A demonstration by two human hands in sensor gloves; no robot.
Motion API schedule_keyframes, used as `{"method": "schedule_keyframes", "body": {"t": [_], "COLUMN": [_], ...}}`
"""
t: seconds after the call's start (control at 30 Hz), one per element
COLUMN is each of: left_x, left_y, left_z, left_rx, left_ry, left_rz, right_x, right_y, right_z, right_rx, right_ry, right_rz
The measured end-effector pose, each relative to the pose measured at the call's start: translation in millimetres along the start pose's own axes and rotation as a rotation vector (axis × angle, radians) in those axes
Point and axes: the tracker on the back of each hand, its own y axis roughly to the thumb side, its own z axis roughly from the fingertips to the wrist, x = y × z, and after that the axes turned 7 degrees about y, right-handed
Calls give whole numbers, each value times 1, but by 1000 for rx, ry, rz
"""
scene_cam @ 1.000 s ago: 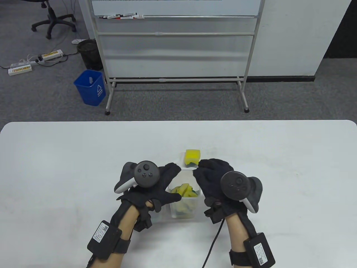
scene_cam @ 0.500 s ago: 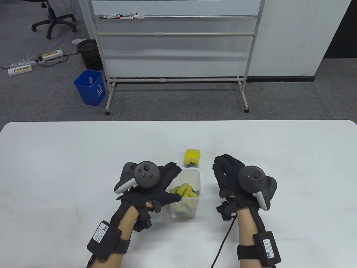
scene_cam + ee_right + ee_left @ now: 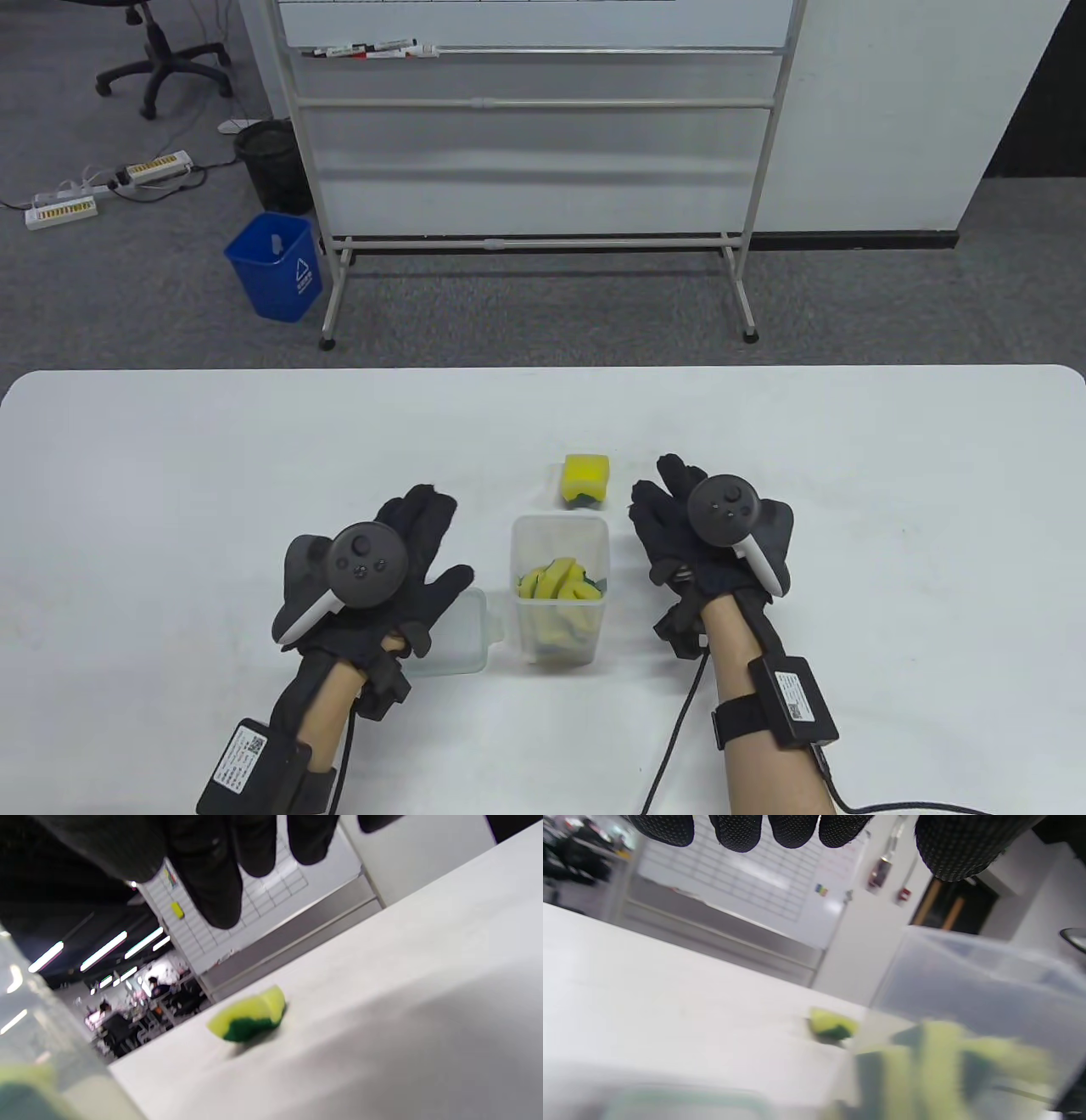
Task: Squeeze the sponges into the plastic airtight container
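Standing upright near the middle of the white table (image 3: 170,475), the clear plastic container (image 3: 560,543) is seen without its lid, and several yellow-green sponges (image 3: 556,586) are packed inside it. One more loose sponge (image 3: 587,480), yellow on top and green below, is laid on the table just behind the container, apart from both hands. The left hand (image 3: 399,560) is placed to the left of the container with the fingers (image 3: 791,830) spread and extended; nothing is gripped by it. The translucent lid (image 3: 458,632) is found flat on the table just beside the container, and the palm of the left hand is above its left part; whether it is touched cannot be told. The right hand (image 3: 687,543) is held to the right of the container, near it but not touching, with the fingers stretched forward and loosely apart, and nothing is held in it. In the right wrist view the loose sponge (image 3: 248,1015) is seen on the table beyond the fingertips (image 3: 220,908).
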Motion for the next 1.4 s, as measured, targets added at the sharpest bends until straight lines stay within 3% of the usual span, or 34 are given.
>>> {"method": "schedule_keyframes", "body": {"t": [0.07,0.33,0.47,0.67,0.9,1.07,1.2,1.4], "left_x": [10,21,24,28,27,15,-4,-27], "left_y": [-13,-40,-43,-51,-47,-32,-9,45], "left_z": [4,14,14,14,14,15,15,2], "left_rx": [-33,-123,-129,-145,-120,-66,14,150], "left_ry": [31,-39,-42,-37,-14,69,166,204], "left_rz": [28,-45,-44,39,111,264,422,612], "right_x": [-5,-43,-62,-60,-29,7,46,73], "right_y": [1,11,5,1,-17,-17,6,73], "right_z": [-13,-58,-72,-66,-27,11,50,91], "right_rx": [16,59,2,11,31,128,313,629], "right_ry": [75,293,338,311,261,127,1,91], "right_rz": [24,22,73,30,-246,-430,-617,-696]}}
